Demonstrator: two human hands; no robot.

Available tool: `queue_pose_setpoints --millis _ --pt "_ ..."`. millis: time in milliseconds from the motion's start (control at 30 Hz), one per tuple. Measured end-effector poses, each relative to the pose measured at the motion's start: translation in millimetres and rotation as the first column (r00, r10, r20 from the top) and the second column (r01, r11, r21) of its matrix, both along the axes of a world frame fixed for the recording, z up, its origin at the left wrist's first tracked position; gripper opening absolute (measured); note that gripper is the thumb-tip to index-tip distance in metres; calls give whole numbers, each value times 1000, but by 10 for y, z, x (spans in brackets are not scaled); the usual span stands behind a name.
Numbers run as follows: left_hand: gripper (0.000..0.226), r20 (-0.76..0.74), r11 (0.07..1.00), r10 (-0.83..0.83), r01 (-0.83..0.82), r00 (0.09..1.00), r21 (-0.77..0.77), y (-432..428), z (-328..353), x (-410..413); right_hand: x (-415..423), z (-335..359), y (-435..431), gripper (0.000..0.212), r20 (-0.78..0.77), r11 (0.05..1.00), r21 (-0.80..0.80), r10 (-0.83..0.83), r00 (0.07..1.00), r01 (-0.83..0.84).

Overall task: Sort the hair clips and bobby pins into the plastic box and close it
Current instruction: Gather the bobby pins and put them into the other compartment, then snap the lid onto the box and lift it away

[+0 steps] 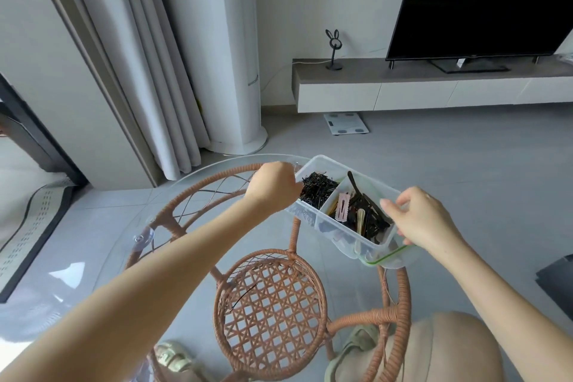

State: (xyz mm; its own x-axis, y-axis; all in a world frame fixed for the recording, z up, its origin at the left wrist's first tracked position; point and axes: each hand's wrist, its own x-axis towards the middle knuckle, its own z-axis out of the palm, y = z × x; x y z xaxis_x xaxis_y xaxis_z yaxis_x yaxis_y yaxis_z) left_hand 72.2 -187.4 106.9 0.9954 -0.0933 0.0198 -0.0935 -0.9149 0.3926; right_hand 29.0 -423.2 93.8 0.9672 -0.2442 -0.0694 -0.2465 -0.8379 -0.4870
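Observation:
A clear plastic box (322, 164) with a divider stands on the round glass tabletop (198, 177). Its left compartment holds a heap of black bobby pins (317, 192); the right one holds dark hair clips (366, 214) and a pink clip (343, 211). My left hand (273, 186) is curled at the box's left wall, fingertips by the bobby pins. My right hand (424, 217) pinches the box's right rim, where the clear lid with a green seal (384, 259) lies partly under the box. One stray black pin (245, 296) shows lower down, over the rattan shelf.
The glass top rests on a rattan frame (400, 313) with a woven lower shelf (269, 313). My knee (449, 347) is at the lower right. A white tower unit (229, 71), curtains (139, 71), a TV (483, 0) and a floor scale (345, 123) stand beyond.

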Motion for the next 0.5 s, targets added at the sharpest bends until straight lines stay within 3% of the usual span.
queue_pose_setpoints --millis 100,200,367,500 --pt "24 -244 976 -86 131 966 176 284 -163 -411 -74 -148 40 44 -48 996 81 -32 998 36" --pt "30 -424 941 -42 179 905 288 489 -354 -780 -128 -262 150 54 -65 984 163 -60 996 70" --pt "17 -419 949 -9 139 908 282 480 -612 -1081 -196 -313 296 66 -61 978 180 -97 993 107" --pt "22 -362 926 -53 182 931 332 335 -697 -1191 -270 -241 354 65 22 978 166 -128 992 123"
